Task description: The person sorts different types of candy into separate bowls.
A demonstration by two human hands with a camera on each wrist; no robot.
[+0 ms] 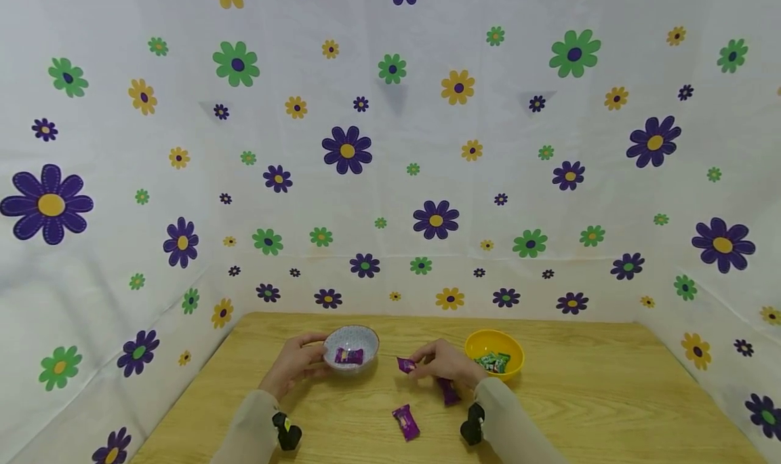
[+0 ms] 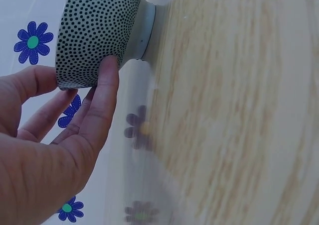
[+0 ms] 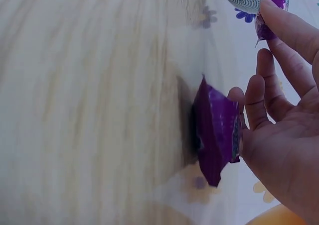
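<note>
My left hand grips the side of a small dotted bowl, with fingers and thumb at its rim and outer wall. Inside that bowl lies a purple wrapped candy. Between thumb and finger, my right hand pinches another purple wrapped candy, held above the table to the right of the bowl. Below the right hand, a second purple candy lies on the wood, partly covered by the hand in the head view. A third loose purple candy lies nearer the front.
A yellow bowl holding several green wrapped candies stands just beyond the right hand. The wooden table meets a white flowered cloth at the back and sides. A dark wrist device sits on each sleeve.
</note>
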